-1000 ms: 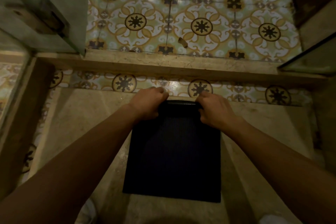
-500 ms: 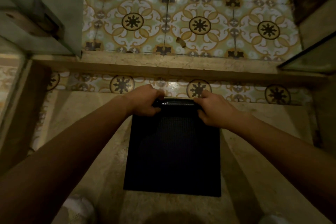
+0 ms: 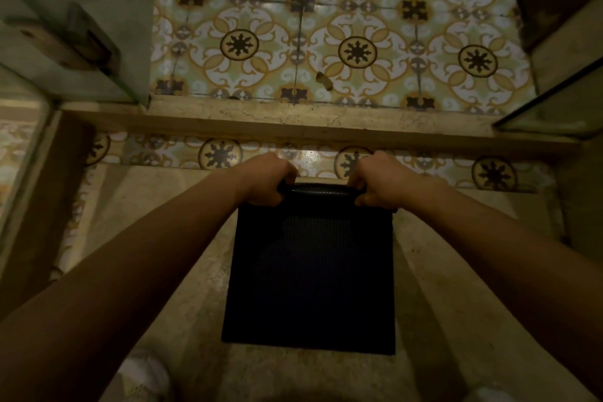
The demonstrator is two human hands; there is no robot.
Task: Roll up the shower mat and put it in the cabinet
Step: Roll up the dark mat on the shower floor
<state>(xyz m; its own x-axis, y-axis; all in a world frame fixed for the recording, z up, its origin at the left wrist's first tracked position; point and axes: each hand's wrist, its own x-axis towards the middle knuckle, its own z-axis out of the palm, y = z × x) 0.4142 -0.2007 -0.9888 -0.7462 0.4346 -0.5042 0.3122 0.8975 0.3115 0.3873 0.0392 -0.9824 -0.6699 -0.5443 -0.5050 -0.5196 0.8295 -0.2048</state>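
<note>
A dark, finely ribbed shower mat [image 3: 310,274] lies flat on the beige stone shower floor, its near edge toward me. Its far edge is curled into a thin roll [image 3: 318,189]. My left hand [image 3: 266,181] grips the left end of that roll, fingers closed around it. My right hand [image 3: 375,181] grips the right end the same way. Both forearms reach in from the bottom corners. No cabinet is in view.
A raised stone threshold [image 3: 310,122] crosses just beyond the hands, with patterned floor tiles [image 3: 326,36] behind it. A glass door with a metal hinge [image 3: 81,39] stands at the left and a glass panel [image 3: 554,108] at the right. White footwear [image 3: 143,375] shows at the bottom left.
The far edge of the mat has been curled over into a tighter roll under both hands. The flat part of the mat looks slightly shorter.
</note>
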